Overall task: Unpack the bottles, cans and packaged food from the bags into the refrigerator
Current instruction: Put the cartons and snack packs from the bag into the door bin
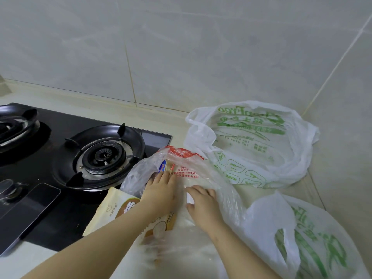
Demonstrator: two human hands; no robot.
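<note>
Head view: 2 hands at the clear bag (201,168). Left hand (161,191): fingers straight, pressed together, tips touching the small packet (164,165). Right hand (203,204) rests on the film beside it; whether it pinches cannot be told. Beige food pack (111,213) lies under the left forearm.

Setting: home kitchen. Evidence: black glass gas hob (60,158) let into a pale desk (165,117), with two round burners, the nearer one (105,156) ringed by a black pan support. Walls behind and to the right are large pale grey tiles (201,47) with visible grout lines, meeting in a corner. Domestic shopping on the desk: thin white carrier bags with green print (251,141), and a cream food packet (112,212) lying partly over the hob's edge.
</note>
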